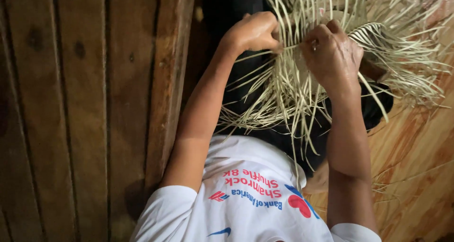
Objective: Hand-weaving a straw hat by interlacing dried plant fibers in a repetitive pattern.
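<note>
Fanning downward — straw strands [283, 95], both hands [255, 31]

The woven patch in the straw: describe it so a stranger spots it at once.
Start at the big fan of pale loose straw strips over the dark lap. Beside the right hand sits the woven patch: tight, parallel, interlaced strips, unlike the splayed loose ends around it.

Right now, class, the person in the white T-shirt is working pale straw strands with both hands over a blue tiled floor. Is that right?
Not quite. The head view shows a wooden floor, orange-brown and grained, not blue tiles. The rest holds: the left hand and right hand both grip the pale straw strands, and the T-shirt is white.
</note>
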